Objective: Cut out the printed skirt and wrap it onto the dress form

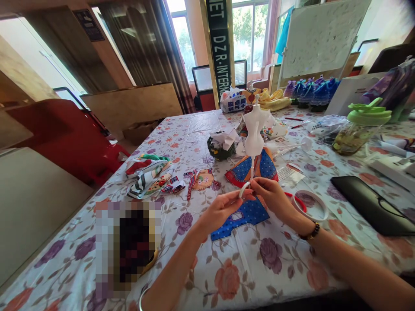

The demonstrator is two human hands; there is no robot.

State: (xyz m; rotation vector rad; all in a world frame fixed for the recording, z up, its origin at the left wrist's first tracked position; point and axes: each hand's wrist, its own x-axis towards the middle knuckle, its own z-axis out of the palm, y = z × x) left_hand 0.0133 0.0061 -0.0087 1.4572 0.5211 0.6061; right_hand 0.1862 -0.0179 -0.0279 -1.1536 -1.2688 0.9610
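My left hand [223, 209] is closed round a narrow white ring, which looks like a roll of tape [244, 190]. Close beside it, my right hand [272, 198] pinches with its fingertips; what lies between them is too small to make out. Under both hands lies a blue dotted fabric piece [238, 219] with a small pale rectangle on it. Just beyond stands a white mini dress form [254, 129] on a thin post, with a blue and red fan-shaped fabric piece [269, 166] lying around its foot.
A larger white ring [319, 206] and a red ring [300, 201] lie right of my right wrist. Farther right are a black case [369, 205] and a green-lidded jar [359, 127]. Patterned fabric scraps [149, 175] lie left, near a pixelated patch. A dark bowl [220, 149] holds crumpled paper.
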